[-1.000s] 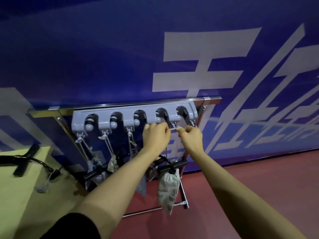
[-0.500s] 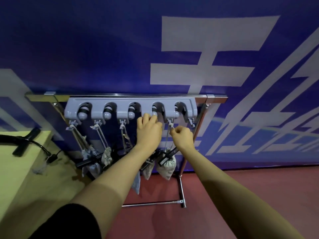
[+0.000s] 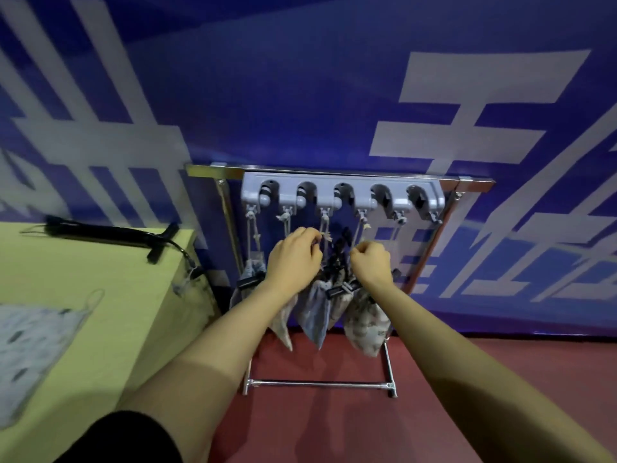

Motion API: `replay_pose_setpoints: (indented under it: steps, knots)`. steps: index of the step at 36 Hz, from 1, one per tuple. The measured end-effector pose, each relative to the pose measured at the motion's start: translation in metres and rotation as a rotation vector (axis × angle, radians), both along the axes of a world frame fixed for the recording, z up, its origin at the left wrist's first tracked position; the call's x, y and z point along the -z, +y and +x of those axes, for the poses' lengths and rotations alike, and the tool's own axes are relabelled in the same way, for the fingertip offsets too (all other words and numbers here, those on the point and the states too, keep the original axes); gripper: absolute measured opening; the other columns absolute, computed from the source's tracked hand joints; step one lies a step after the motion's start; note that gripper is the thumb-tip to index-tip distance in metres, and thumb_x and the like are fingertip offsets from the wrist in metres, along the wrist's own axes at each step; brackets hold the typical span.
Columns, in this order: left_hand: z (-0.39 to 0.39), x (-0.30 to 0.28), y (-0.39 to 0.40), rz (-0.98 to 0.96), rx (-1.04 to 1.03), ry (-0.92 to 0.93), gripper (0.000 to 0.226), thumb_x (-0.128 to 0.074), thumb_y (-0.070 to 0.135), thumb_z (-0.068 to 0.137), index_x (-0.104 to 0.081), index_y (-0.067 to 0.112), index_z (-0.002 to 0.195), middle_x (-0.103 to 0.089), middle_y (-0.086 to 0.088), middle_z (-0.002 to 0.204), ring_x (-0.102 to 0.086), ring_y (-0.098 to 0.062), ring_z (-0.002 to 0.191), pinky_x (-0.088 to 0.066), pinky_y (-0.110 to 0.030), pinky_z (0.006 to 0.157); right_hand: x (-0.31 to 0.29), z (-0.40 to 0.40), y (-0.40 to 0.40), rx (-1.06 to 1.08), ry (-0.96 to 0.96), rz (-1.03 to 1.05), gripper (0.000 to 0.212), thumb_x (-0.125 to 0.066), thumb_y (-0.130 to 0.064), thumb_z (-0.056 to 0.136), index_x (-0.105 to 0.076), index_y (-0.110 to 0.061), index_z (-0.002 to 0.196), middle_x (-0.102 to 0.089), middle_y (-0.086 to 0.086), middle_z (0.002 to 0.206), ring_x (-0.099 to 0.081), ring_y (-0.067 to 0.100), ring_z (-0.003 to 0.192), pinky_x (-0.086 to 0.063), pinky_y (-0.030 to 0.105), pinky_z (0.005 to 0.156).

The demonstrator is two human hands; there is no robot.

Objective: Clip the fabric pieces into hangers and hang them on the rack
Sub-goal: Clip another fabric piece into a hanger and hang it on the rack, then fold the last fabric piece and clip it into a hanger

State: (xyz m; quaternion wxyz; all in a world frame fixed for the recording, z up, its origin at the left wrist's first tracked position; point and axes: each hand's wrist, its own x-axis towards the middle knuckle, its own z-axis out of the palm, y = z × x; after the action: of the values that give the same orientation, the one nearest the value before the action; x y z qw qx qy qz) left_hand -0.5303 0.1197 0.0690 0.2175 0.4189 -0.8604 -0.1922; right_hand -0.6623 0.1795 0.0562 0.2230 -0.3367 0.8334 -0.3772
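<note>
A grey hook rail (image 3: pixel 340 195) is fixed along the top bar of a chrome rack (image 3: pixel 424 252). Pale cords (image 3: pixel 249 228) hang from its hooks down to black clip hangers (image 3: pixel 337 290) that grip several small patterned fabric pieces (image 3: pixel 365 324). My left hand (image 3: pixel 293 260) is curled around the third cord just above the clips. My right hand (image 3: pixel 372 264) is a closed fist at the lower end of the fourth cord. Both hands hide the middle hangers' tops.
A yellow-green table (image 3: pixel 110 295) stands at the left with a black hanger (image 3: pixel 110 233) and a patterned fabric piece (image 3: pixel 30 335) on it. A small clear bag (image 3: pixel 185 284) dangles at its corner. Blue banner wall behind, red floor (image 3: pixel 434 379) below.
Both hands have dropped from the hooks on the grey rail to the lower ends of the cords, near the clips. The view has swung, and the table shows more.
</note>
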Motion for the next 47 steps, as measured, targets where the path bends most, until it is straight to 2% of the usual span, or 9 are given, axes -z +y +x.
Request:
replay_pose_setpoints:
  steps: [4,9,12,19,25,29,36,43,47]
  knots:
    - [0.068,0.004,0.001,0.026,-0.06,0.0,0.022,-0.045,0.02,0.094,-0.06,0.018,0.111,-0.061,0.0,0.109,-0.059,-0.022,0.098,-0.044,-0.032,0.073,0.001,0.062,-0.004,-0.054,-0.045,-0.019,0.021,-0.048,-0.012,0.091,-0.056,-0.009,0.072,-0.06,0.018,0.075,-0.055,0.031,0.071,-0.046,0.042,0.066]
    - [0.154,0.01,0.002,0.075,-0.134,0.036,0.015,-0.052,0.017,0.088,-0.064,0.014,0.097,-0.066,-0.005,0.1,-0.061,-0.027,0.095,-0.05,-0.038,0.08,0.008,0.145,-0.017,-0.143,-0.09,-0.047,0.021,-0.047,-0.011,0.091,-0.06,-0.008,0.074,-0.064,0.016,0.078,-0.062,0.034,0.079,-0.052,0.047,0.075]
    - [0.198,0.008,0.0,0.094,-0.226,0.026,0.018,-0.051,0.019,0.089,-0.065,0.015,0.1,-0.067,-0.005,0.104,-0.061,-0.026,0.099,-0.05,-0.037,0.08,0.012,0.189,-0.028,-0.207,-0.101,-0.041,0.021,-0.046,-0.008,0.089,-0.061,-0.004,0.075,-0.067,0.021,0.082,-0.063,0.035,0.081,-0.053,0.048,0.078]
    - [0.299,0.02,-0.013,0.204,-0.398,0.118,0.018,-0.049,0.013,0.089,-0.064,0.011,0.099,-0.067,-0.008,0.099,-0.061,-0.028,0.091,-0.052,-0.039,0.078,0.027,0.28,-0.064,-0.366,-0.047,-0.014,0.023,-0.045,-0.016,0.087,-0.055,-0.016,0.067,-0.067,0.017,0.086,-0.061,0.037,0.087,-0.051,0.042,0.074]
    - [0.369,0.047,-0.032,0.289,-0.528,0.128,0.019,-0.047,0.01,0.091,-0.059,0.008,0.105,-0.062,-0.008,0.105,-0.06,-0.025,0.092,-0.051,-0.037,0.078,0.041,0.345,-0.1,-0.59,0.018,-0.01,0.018,-0.048,-0.012,0.09,-0.066,-0.011,0.091,-0.069,0.011,0.096,-0.061,0.027,0.091,-0.047,0.034,0.074]
    - [0.402,0.067,-0.054,0.318,-0.585,0.108,0.014,-0.054,0.009,0.088,-0.055,0.006,0.101,-0.059,-0.01,0.105,-0.058,-0.026,0.092,-0.049,-0.036,0.078,0.06,0.38,-0.129,-0.744,0.063,-0.012,0.017,-0.05,-0.006,0.088,-0.066,-0.009,0.092,-0.07,0.01,0.096,-0.062,0.026,0.09,-0.047,0.033,0.075]
    - [0.433,0.11,-0.096,0.447,-0.636,-0.038,0.023,-0.062,0.019,0.084,-0.05,0.009,0.102,-0.056,-0.009,0.109,-0.055,-0.026,0.097,-0.048,-0.035,0.083,0.1,0.418,-0.18,-1.008,0.221,0.124,0.033,-0.051,-0.003,0.086,-0.065,-0.014,0.114,-0.061,0.01,0.117,-0.057,0.028,0.106,-0.048,0.036,0.087]
    - [0.449,0.138,-0.121,0.503,-0.538,-0.28,0.053,-0.069,0.032,0.08,-0.046,0.006,0.119,-0.047,-0.014,0.122,-0.047,-0.03,0.114,-0.046,-0.04,0.091,0.138,0.44,-0.212,-1.195,0.469,0.199,0.046,-0.05,-0.009,0.086,-0.055,-0.026,0.129,-0.046,0.005,0.133,-0.042,0.032,0.116,-0.031,0.035,0.095]
    - [0.456,0.151,-0.127,0.485,-0.471,-0.348,0.054,-0.066,0.039,0.081,-0.044,0.007,0.118,-0.044,-0.011,0.122,-0.039,-0.027,0.119,-0.043,-0.036,0.095,0.151,0.444,-0.221,-1.172,0.526,0.144,0.028,-0.051,-0.022,0.09,-0.063,-0.031,0.114,-0.048,-0.002,0.127,-0.036,0.028,0.119,-0.018,0.033,0.091]
